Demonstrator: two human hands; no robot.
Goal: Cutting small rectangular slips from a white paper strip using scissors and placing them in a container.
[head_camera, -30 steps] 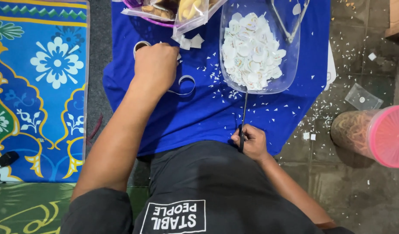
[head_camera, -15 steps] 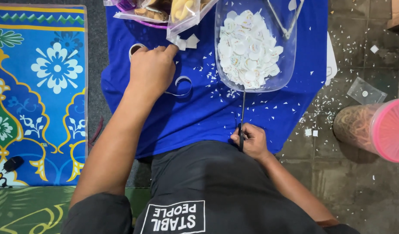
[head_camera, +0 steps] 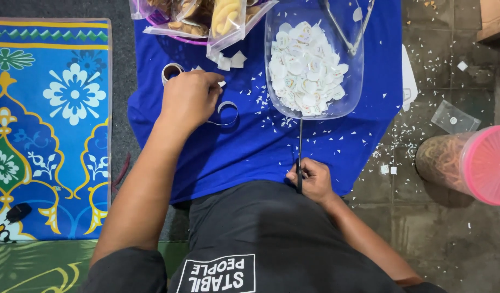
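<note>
Left hand [head_camera: 189,100] grips a white label strip [head_camera: 228,111]; right hand [head_camera: 312,179] holds scissors [head_camera: 300,152].

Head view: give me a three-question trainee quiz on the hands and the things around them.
1. True or false: the right hand grips scissors with the blades pointing toward the clear tray.
2. What fills the clear tray? A) small round white cutouts B) coins C) nails
3. What does the left hand rest on or touch?

Key
1. True.
2. A, the round cutouts.
3. A curling white paper strip on the blue cloth, beside a small tape roll.
</note>
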